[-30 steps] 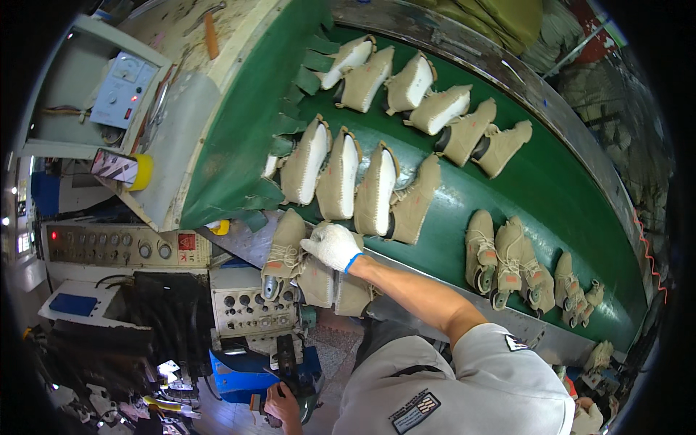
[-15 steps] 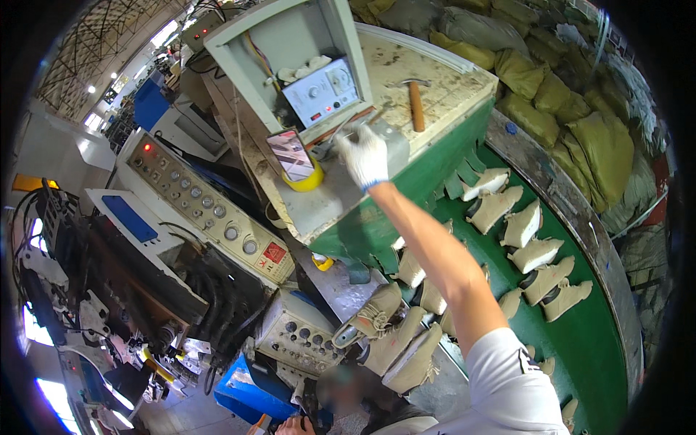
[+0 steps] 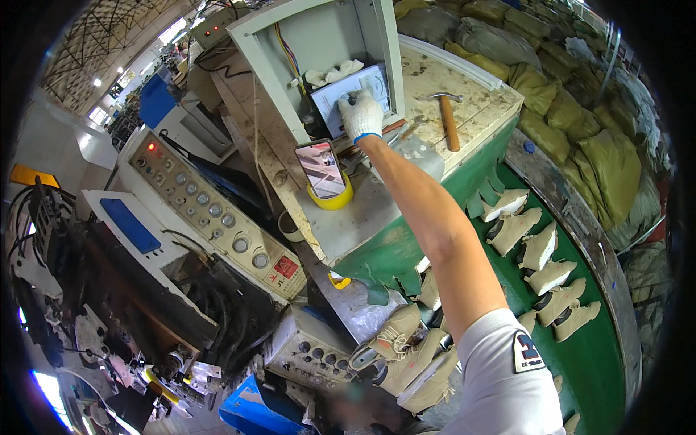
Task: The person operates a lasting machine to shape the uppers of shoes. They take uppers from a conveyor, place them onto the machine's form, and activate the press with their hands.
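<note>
My right hand [image 3: 361,117], in a white knitted glove with a blue cuff, reaches up to the blue-white control panel [image 3: 330,109] inside an open grey metal box [image 3: 316,40]. Its fingers are curled on the panel's face, over the place of the round knob, and cover it. A phone [image 3: 321,168] leans upright in a roll of yellow tape [image 3: 338,199] just below the box. To the right of the box lies a hammer [image 3: 449,125] with a wooden handle. My left hand is not in view.
Beige shoes [image 3: 545,246] stand on the curved green conveyor [image 3: 580,362], and more [image 3: 395,330] lie by its near end. At left is a machine console [image 3: 199,206] with knobs and a red light. Sacks [image 3: 602,156] are piled at the far right. A blurred shape shows at the bottom.
My right hand has moved from the worktop before the box up onto the control panel. The view has shifted slightly. A hand seen at the lower edge earlier has gone out of view.
</note>
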A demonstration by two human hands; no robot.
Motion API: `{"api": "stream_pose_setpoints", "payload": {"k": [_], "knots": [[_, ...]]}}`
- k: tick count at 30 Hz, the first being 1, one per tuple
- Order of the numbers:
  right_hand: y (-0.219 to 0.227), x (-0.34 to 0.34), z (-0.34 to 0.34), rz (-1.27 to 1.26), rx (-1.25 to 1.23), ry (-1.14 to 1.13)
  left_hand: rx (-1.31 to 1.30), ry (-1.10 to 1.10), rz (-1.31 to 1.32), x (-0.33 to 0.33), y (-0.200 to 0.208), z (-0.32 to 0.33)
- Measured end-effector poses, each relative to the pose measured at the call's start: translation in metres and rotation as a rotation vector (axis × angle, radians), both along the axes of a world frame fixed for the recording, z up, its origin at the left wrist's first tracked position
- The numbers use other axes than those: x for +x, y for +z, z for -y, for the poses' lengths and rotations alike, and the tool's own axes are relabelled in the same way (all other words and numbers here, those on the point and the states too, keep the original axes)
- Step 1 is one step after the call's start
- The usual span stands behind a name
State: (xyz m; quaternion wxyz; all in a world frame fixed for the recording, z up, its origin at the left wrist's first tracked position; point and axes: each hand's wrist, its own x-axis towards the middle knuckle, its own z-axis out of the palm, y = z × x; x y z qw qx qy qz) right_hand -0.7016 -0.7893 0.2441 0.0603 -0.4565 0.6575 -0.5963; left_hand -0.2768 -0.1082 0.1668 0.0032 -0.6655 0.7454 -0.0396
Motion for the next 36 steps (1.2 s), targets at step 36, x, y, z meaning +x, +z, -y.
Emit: {"api": "stream_pose_setpoints", "payload": {"k": [36], "knots": [[0.005, -0.010, -0.040, -0.048, 0.010, -0.021, 0.029, 0.047, -0.042, 0.005, 0.003, 0.001]]}}
